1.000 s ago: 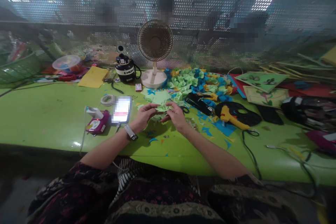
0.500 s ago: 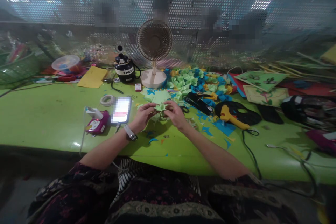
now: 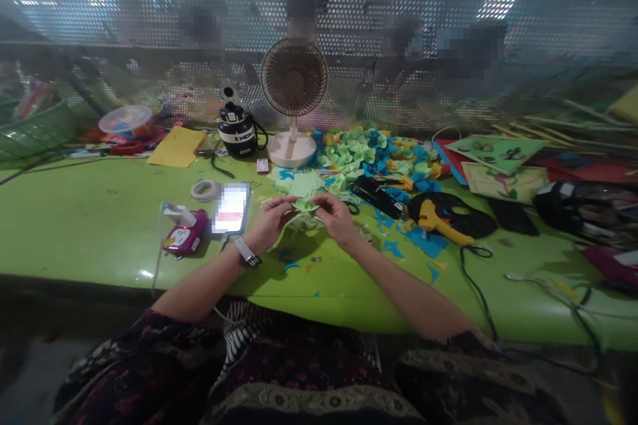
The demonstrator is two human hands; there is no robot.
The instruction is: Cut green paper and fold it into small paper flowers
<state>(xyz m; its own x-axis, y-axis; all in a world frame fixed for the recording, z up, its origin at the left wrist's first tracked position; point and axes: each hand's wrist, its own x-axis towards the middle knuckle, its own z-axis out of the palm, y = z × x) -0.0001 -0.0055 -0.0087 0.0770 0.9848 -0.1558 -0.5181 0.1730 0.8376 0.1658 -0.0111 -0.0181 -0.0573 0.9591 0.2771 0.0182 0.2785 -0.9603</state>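
Note:
A light green paper flower (image 3: 306, 205) is pinched between my two hands above the middle of the table. My left hand (image 3: 272, 222) grips its left edge with thumb and fingers closed. On the opposite edge my right hand (image 3: 337, 218) holds it in the same way. Just behind lie flat sheets of pale green paper (image 3: 305, 182). Green paper scraps lie under the hands, and small blue cuttings (image 3: 290, 266) are strewn in front of them. Farther back is a heap of green, blue and yellow paper flowers (image 3: 356, 151).
A desk fan (image 3: 293, 146) and a dark bottle (image 3: 237, 136) stand at the back. To my left are a lit phone (image 3: 230, 209), a tape roll (image 3: 204, 190) and a purple device (image 3: 185, 236). On the right lie a black stapler (image 3: 379, 196) and a yellow glue gun (image 3: 442, 224) with its cord.
The green paper flower has tilted between my fingers and now looks flatter and wider. My right hand has shifted slightly down. Everything else on the table stays put.

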